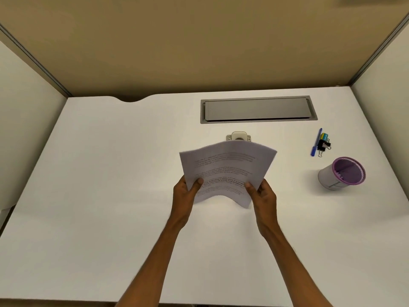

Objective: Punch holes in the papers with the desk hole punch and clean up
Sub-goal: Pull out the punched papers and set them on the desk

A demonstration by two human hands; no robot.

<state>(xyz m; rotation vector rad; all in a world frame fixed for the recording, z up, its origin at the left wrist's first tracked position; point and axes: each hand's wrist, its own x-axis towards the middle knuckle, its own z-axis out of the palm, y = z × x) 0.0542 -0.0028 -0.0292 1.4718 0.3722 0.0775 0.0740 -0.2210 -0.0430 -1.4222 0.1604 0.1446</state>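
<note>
Centre frame: papers (225, 171) pinched by left hand (184, 193) and right hand (264, 196), bowed; may misalign entering hole punch (238, 136).

White desk (110, 173); white papers (228, 165) with black print; beige hole punch (238, 136); blue pen (316, 141); purple-rimmed white pen cup (342, 173); grey cable hatch (257, 109).
</note>
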